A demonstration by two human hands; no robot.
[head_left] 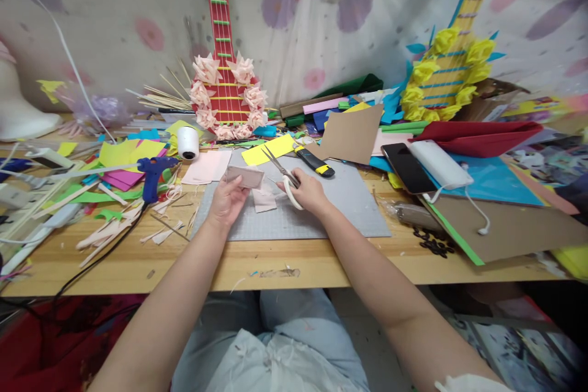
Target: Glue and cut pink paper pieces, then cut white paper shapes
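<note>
My left hand [228, 199] pinches a small pale pink paper strip [245, 177] and holds it just above the grey cutting mat [340, 208]. My right hand [309, 193] grips white-handled scissors [281, 173], whose blades are open and point up and left toward the strip. Another pale pink piece [265, 199] lies on the mat between the two hands.
A yellow-and-black utility knife [315, 161], blue glue gun [151, 174], white thread spool [188, 142], pink sheet [207, 166], phone [406, 167] and power bank [438, 163] surround the mat. Paper scraps litter the left. Two decorated paper guitars [226, 98] lean at the back.
</note>
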